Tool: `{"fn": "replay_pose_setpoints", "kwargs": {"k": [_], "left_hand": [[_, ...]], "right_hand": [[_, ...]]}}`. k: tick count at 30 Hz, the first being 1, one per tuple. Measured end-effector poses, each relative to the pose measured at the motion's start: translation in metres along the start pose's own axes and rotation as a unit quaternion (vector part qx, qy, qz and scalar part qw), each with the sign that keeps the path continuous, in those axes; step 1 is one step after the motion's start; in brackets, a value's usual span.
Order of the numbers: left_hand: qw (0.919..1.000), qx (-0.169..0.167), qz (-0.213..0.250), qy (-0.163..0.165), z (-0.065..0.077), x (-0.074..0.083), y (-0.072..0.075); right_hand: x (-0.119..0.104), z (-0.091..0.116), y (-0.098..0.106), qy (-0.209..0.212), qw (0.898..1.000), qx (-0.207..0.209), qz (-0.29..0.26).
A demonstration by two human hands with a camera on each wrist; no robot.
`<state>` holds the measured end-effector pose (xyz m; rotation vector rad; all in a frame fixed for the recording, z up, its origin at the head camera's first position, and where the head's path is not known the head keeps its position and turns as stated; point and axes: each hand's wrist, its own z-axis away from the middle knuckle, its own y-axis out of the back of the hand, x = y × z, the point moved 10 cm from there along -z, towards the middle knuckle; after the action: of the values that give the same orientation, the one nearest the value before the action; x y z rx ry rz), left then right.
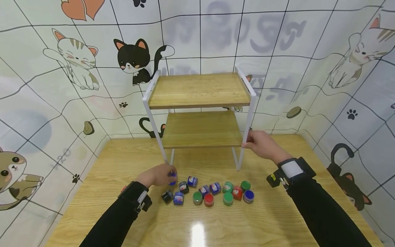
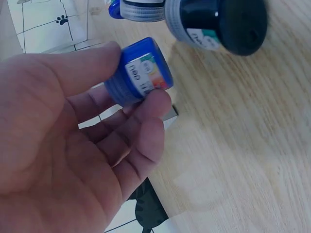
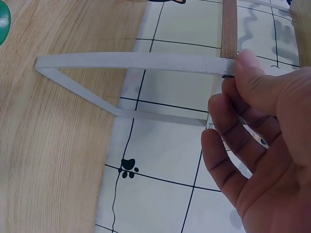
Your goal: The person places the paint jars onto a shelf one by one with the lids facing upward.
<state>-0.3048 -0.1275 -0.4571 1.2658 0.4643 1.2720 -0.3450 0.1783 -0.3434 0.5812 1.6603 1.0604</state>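
Observation:
My left hand pinches a small blue paint jar between thumb and fingers, at the left end of a group of paint jars. Part of its printed label shows in the left wrist view. At the right side of a two-tier shelf with wooden boards and a white frame, my right hand grips the frame near the lower board. The right wrist view shows the thumb against the white frame beside the brown board edge, with the fingers curled behind. A black-looking jar lies just below my left hand.
Several blue, green, red and dark jars lie or stand in front of the shelf, among them a red-lidded jar and a green-lidded jar. The wooden table meets walls covered with a cat-print sheet.

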Motion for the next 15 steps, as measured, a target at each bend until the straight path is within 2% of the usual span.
{"fn": "replay_pose_setpoints", "kwargs": {"k": [7, 11, 15], "left_hand": [[1.0, -0.005, -0.001, -0.002, 0.005, 0.002, 0.006], [0.9995, -0.021, 0.016, -0.018, 0.007, 0.008, 0.007], [0.9988, -0.023, 0.015, -0.039, 0.009, 0.014, 0.011]], "right_hand": [[-0.002, 0.0, 0.002, 0.002, 1.0, 0.007, 0.003], [-0.002, 0.001, 0.002, -0.001, 1.0, 0.007, 0.001], [-0.002, 0.001, 0.002, -0.003, 1.0, 0.004, -0.001]]}}
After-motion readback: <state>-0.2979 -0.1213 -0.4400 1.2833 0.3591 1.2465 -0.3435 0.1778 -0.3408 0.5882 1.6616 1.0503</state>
